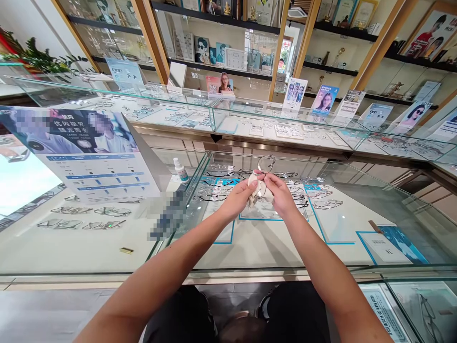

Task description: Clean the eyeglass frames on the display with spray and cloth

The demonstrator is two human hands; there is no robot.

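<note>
My left hand (238,196) is closed on a pale cleaning cloth (256,191), pressing it around one lens of a pair of thin round eyeglasses (265,165). Opposite it, my right hand (281,194) pinches the eyeglasses near the middle of the frame. The other round lens sticks up above my fingers, uncovered. Both hands meet above the glass display case (282,247), where rows of spectacle frames (214,193) lie under the glass. Part of the held glasses is hidden by the cloth and fingers.
A small white spray bottle (181,170) stands left of my hands. Further left is a folded advertising card (89,162). More glass cases (221,112) with upright cards run across the back, before shelves (221,19). My legs (296,312) are below the counter edge.
</note>
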